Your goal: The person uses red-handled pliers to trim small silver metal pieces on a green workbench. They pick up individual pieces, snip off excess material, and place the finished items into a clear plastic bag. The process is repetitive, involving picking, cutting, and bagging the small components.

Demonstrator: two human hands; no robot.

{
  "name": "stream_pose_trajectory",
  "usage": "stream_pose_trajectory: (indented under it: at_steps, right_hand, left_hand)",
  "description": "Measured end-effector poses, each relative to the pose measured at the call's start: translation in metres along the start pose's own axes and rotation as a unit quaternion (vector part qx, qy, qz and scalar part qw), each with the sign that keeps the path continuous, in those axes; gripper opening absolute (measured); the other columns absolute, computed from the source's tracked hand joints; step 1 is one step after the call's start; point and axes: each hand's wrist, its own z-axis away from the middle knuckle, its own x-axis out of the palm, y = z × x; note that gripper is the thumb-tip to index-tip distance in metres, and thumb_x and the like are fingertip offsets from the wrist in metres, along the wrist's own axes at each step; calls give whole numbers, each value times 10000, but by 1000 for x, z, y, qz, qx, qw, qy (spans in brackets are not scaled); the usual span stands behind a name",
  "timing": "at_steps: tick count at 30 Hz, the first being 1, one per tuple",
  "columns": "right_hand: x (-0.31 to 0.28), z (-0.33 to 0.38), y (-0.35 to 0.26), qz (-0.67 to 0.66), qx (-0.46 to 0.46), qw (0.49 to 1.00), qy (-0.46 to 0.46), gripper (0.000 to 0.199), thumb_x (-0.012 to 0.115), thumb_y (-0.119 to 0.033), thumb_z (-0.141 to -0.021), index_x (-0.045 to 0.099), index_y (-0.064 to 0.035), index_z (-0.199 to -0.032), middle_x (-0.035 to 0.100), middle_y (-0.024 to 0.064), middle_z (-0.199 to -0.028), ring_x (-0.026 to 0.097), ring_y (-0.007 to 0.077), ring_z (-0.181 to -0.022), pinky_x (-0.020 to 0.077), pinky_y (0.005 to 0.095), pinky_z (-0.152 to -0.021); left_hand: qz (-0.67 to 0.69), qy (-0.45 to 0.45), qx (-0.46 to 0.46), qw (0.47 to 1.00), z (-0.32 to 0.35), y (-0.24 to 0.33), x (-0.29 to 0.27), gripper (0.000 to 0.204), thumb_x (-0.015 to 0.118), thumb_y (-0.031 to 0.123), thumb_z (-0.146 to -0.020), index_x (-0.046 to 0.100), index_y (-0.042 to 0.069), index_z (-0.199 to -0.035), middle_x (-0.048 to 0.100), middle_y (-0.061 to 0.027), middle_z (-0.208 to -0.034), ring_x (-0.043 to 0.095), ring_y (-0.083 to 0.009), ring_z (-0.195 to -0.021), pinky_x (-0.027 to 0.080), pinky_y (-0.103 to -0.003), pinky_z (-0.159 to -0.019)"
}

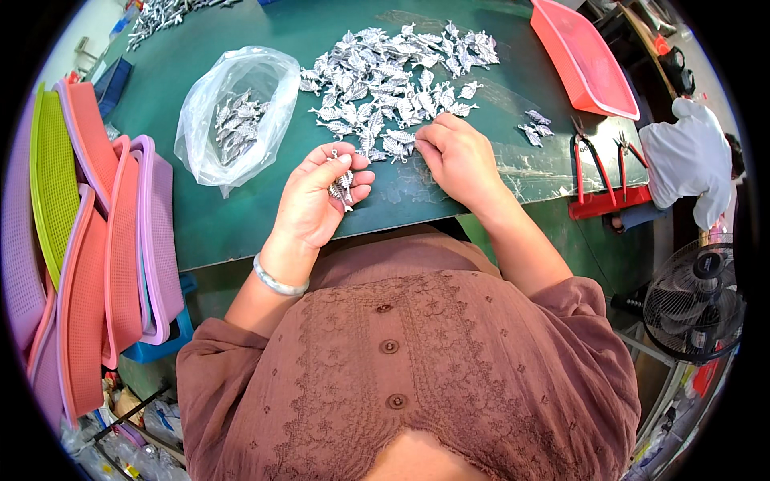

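I see my left hand [317, 196] raised just above the near edge of the green table [241, 216], fingers curled around a small bunch of silver leaf-shaped charms [341, 180], thumb pressing them against the fingertips. A silver bangle [277, 280] sits on that wrist. My right hand [457, 156] lies just to the right of it, palm down on the table, fingers bent with the tips pinched together at the near edge of the big heap of loose leaf charms [397, 76]; whether it has one pinched I cannot tell.

Beyond my left hand and slightly to its left stands an open clear plastic bag [237, 112] with more of the same charms inside. To the right of my right hand lies a small cluster of charms [536, 127], then two red-handled pliers [597, 160] near a red tray [577, 52]. Far to the left of my left hand, stacked mesh trays [104, 240] in pink, lilac and green lean on edge. At the far right, another person in a white shirt [690, 160] sits above a floor fan [694, 301].
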Motion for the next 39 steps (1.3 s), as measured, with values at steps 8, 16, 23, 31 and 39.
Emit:
stream_pose_trajectory:
  at_steps: [8, 16, 23, 31, 39]
  right_hand:
    - [-9, 4, -14, -212, 66, 974, 38, 47, 639, -20, -749, 636, -20, -795, 576, 79, -749, 575, 214, -642, 451, 292, -576]
    - [-4, 16, -26, -398, 132, 907, -36, 106, 610, -35, -809, 643, 9, -900, 590, 27, -761, 540, 95, -660, 443, 238, -594]
    - [-16, 15, -33, -487, 286, 812, -148, 150, 613, -92, -834, 643, 23, -925, 599, -5, -750, 497, 56, -670, 437, 218, -623]
    - [-33, 21, -5, -410, 262, 871, -61, 129, 625, -117, -816, 648, 7, -842, 598, -24, -713, 510, 47, -657, 437, 217, -592]
    - [-92, 41, 95, 73, 289, 949, 105, 133, 602, -122, -792, 648, -3, -831, 623, 97, -722, 594, 223, -621, 468, 307, -610]
  left_hand:
    - [-48, -47, -35, 997, -1, -2, 4, 191, 547, 138, -886, 545, 44, -1053, 592, -56, -803, 561, -133, -665, 440, -224, -536]
    - [-41, -18, 18, 999, -2, -4, 5, 101, 557, 130, -882, 571, 50, -943, 580, -32, -729, 528, -116, -591, 394, -208, -489]
    - [-39, -14, 28, 999, -2, -5, 4, 97, 560, 122, -879, 571, 46, -938, 579, -32, -719, 521, -113, -577, 388, -208, -482]
    - [-56, -46, 10, 997, 1, -6, 4, 181, 516, 145, -907, 562, 19, -1028, 585, -44, -749, 536, -117, -612, 404, -214, -499]
    - [-59, -34, 16, 998, 3, 0, -6, 221, 492, 146, -916, 540, 13, -1086, 598, -54, -798, 586, -141, -690, 458, -241, -546]
